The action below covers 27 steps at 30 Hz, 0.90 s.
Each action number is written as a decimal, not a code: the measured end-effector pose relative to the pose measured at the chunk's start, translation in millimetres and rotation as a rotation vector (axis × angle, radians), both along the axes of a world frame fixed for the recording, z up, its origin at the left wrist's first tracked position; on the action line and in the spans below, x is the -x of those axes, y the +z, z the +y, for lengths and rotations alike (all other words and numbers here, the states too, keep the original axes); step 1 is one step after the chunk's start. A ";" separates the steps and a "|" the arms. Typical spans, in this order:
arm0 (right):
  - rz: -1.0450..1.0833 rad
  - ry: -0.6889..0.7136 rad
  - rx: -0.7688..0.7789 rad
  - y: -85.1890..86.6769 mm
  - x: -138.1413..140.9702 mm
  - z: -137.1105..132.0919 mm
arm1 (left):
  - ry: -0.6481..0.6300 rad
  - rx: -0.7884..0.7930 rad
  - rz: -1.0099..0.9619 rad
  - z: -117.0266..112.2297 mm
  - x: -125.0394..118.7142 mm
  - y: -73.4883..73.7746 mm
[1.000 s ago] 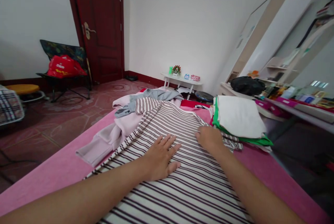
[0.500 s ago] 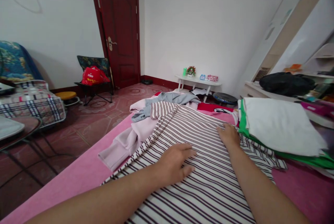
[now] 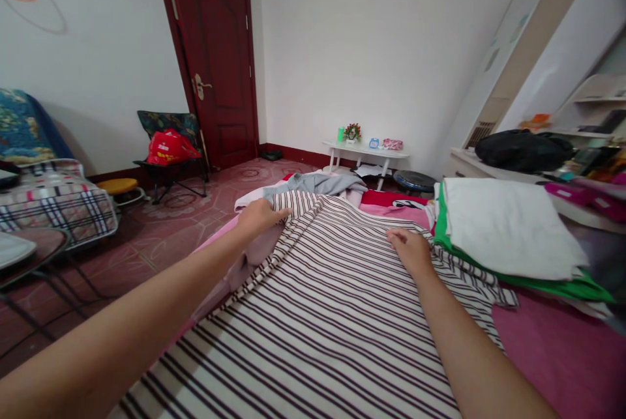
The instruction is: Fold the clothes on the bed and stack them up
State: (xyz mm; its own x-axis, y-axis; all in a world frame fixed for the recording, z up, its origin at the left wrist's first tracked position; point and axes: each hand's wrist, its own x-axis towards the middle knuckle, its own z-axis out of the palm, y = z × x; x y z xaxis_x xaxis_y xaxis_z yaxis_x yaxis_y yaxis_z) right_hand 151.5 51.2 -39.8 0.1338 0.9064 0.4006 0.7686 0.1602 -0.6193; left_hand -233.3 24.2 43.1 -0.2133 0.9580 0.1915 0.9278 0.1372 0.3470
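Observation:
A white garment with dark stripes (image 3: pixel 332 288) lies spread over the pink bed (image 3: pixel 562 354). My left hand (image 3: pixel 260 216) reaches far forward to the garment's far left corner, fingers closed on the striped cloth there. My right hand (image 3: pixel 409 251) rests on the garment's right side, knuckles up and fingers curled onto the fabric, beside a stack of folded clothes (image 3: pixel 503 230) with a white piece on top and a green one under it.
A pale pink garment (image 3: pixel 247 259) and a grey one (image 3: pixel 317 183) lie bunched at the far end of the bed. A folding chair with a red bag (image 3: pixel 169 148) stands by the dark red door (image 3: pixel 215 60). A low white table (image 3: pixel 364 153) stands against the wall.
My left hand lifted from the middle of the striped garment and reached forward to its far left corner. My right hand stayed on the right side. The view shifted slightly.

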 end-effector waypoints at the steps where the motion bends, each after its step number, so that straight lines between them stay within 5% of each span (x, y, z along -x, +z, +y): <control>1: 0.014 0.006 0.001 -0.3 -0.5 0.2 | 0.002 0.019 0.024 4.1 -3.0 5.0; 5: 0.075 0.028 0.020 -0.5 -1.6 0.1 | -0.101 -0.112 0.065 11.3 -33.5 31.6; 8: 0.105 0.057 0.014 1.6 -1.0 -2.5 | -0.576 -0.295 0.069 -5.7 -72.4 44.0; 10: 0.126 0.080 0.001 4.8 0.7 -6.1 | -0.965 -0.243 0.076 -29.7 -95.0 41.2; 12: 0.183 0.109 0.000 9.7 4.7 -10.4 | -1.157 -0.106 0.118 -60.9 -106.1 29.8; 14: 0.266 0.117 0.042 16.4 12.0 -14.2 | -1.136 0.003 0.163 -94.5 -102.1 14.0; 19: 0.277 0.069 0.290 33.6 41.9 -20.2 | -0.773 0.063 0.242 -164.7 -46.1 -12.1; 23: 0.216 0.117 0.487 35.9 63.9 -26.3 | -0.532 0.123 0.346 -202.8 9.0 -17.4; 27: 0.415 0.187 0.495 37.9 79.1 -33.1 | -0.399 0.159 0.375 -232.0 57.8 -31.1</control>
